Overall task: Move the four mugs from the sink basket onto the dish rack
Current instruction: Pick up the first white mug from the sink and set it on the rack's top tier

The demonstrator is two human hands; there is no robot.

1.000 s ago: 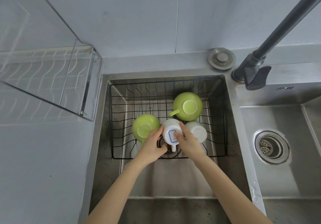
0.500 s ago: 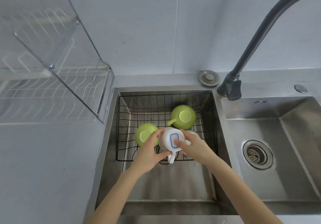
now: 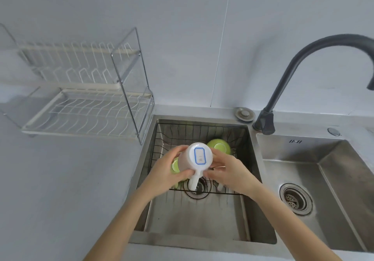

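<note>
Holding the upturned white ceramic mug [image 3: 197, 157] between left hand [image 3: 164, 174] and right hand [image 3: 228, 170] at frame centre; wet glaze could slip, dropping it onto the green mugs [image 3: 219, 147] below.

The dish rack [image 3: 87, 111] stands on the counter [image 3: 60, 190] at the sink's [image 3: 202, 238] left rear corner, its lower tier bare and open from the front. A tall wire end frame [image 3: 131, 82] walls off its right side, next to the sink edge. The counter's front left lies bare. The faucet [image 3: 293, 74] arches over the right rear corner.
</note>
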